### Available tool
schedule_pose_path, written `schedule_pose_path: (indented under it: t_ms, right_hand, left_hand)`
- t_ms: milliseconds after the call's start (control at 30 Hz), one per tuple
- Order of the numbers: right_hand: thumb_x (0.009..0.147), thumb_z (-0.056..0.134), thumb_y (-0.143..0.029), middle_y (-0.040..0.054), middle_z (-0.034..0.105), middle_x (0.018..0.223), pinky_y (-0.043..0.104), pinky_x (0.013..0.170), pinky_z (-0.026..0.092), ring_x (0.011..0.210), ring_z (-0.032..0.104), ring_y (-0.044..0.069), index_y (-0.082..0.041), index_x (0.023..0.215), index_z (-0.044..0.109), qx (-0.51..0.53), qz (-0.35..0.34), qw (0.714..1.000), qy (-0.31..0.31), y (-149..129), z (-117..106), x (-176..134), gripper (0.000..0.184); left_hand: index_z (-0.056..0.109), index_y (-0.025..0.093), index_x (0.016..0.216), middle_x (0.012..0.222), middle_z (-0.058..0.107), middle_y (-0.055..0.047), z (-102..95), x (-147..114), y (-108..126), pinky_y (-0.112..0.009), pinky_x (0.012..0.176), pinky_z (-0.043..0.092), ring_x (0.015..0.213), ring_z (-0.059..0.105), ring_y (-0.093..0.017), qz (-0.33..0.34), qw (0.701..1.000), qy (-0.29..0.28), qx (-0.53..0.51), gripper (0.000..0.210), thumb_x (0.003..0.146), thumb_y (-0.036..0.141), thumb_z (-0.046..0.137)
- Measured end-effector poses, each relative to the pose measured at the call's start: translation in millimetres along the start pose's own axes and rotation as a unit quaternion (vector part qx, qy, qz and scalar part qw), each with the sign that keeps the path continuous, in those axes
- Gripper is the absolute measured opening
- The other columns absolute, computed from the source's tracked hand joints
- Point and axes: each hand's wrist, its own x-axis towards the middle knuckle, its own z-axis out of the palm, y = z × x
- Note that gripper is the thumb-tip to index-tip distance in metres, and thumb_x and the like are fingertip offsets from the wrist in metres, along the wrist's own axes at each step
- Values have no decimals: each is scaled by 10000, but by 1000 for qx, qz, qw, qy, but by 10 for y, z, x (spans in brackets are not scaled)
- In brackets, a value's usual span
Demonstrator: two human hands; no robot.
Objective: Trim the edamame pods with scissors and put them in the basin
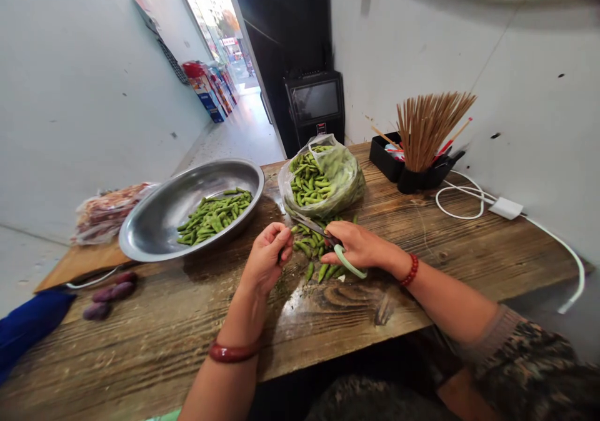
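White walls (84, 65) enclose a brown, wood-grained table (164, 340). On it, a wide, shiny metal basin (159, 215) holds a heap of green pods (215, 215), left of a translucent plastic bag (349, 177) filled with more of them. Farther right, a bundle of thin brown wooden sticks (431, 127) stands in a black holder (412, 181). Between bag and table edge, the right hand (359, 244) grips metal scissors with a pale green handle (347, 262), blades pointing forward and left. Beside the blades, the left hand (269, 252) presses thumb to curled fingers; I cannot tell what it pinches. Loose green pods (304, 249) lie beneath the scissors. Smallest is a dark red beaded bracelet (411, 270) on the right wrist.
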Motion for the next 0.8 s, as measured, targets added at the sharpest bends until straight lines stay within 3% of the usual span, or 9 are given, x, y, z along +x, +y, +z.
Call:
schedule_pose_path:
  t_ms: [267, 400, 567, 800]
  right_hand:
    - [773, 685, -512, 46, 547, 833, 290, 673, 362, 755, 464, 186, -180, 844, 502, -68, -16, 998, 0, -18, 13, -18, 386]
    - [771, 687, -521, 48, 552, 844, 291, 670, 364, 759, 467, 186, -174, 871, 518, -71, -23, 997, -7, -29, 16, -22, 398]
    - [748, 714, -518, 53, 559, 866, 292, 675, 367, 777, 477, 192, -170, 882, 528, -79, -21, 996, -16, -54, 6, -24, 416]
    - [748, 706, -539, 53, 552, 862, 290, 675, 366, 774, 480, 190, -171, 881, 527, -70, -29, 997, -20, -57, -18, -24, 431]
  left_hand:
    - [645, 126, 807, 615, 521, 30, 44, -27, -4, -156, 396, 201, 437, 362, -22, -4, 999, -11, 32, 233, 715, 312, 751]
    - [688, 132, 862, 545, 465, 53, 37, -24, -44, -162, 408, 201, 444, 338, -32, -3, 999, -5, 40, 259, 687, 304, 772]
    - [705, 134, 879, 515, 465, 55, 21, -20, -59, -181, 420, 195, 435, 311, -35, 6, 998, 22, 63, 309, 646, 315, 797]
    - [708, 153, 867, 563, 462, 48, -16, -23, -73, -207, 437, 180, 448, 293, -40, 29, 992, -3, 125, 247, 690, 317, 761]
